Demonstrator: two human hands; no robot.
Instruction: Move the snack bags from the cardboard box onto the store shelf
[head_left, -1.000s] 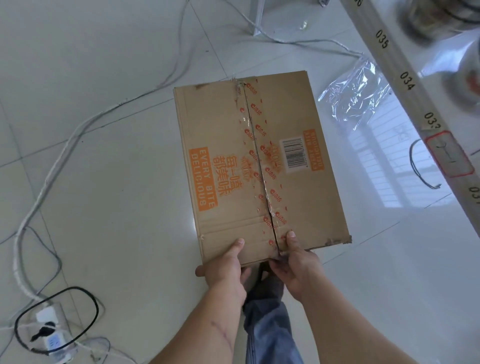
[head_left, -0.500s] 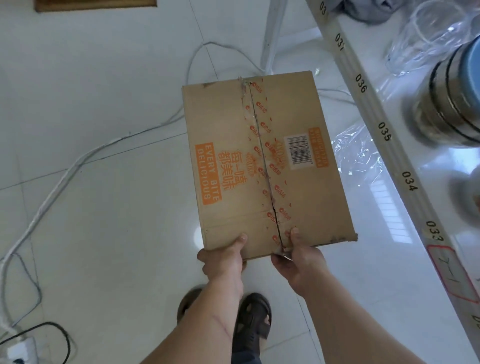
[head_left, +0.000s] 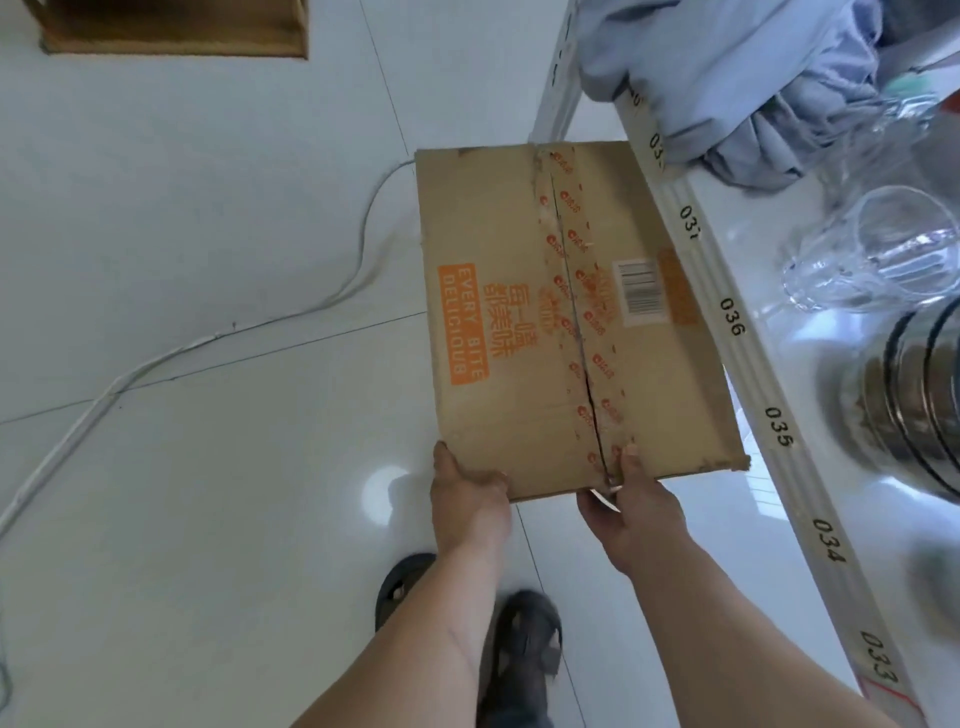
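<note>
Fingers under near edge, thumbs on top: both hands clamp the cardboard box (head_left: 566, 312).
Left hand (head_left: 467, 493) and right hand (head_left: 631, 506) carry it level beside the store shelf (head_left: 737, 332) (flaps closed, bags unseen), probably for unloading.

Shelf (head_left: 748, 364) crowded by cloth (head_left: 727, 78), glass jug (head_left: 878, 249), perhaps metal tins (head_left: 904, 400); floor (head_left: 208, 467) left open

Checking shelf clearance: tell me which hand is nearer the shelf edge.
Right. The right hand holds the box near the seam of its near edge, closer to the shelf edge; the left hand holds the near-left corner, farther away.
</note>
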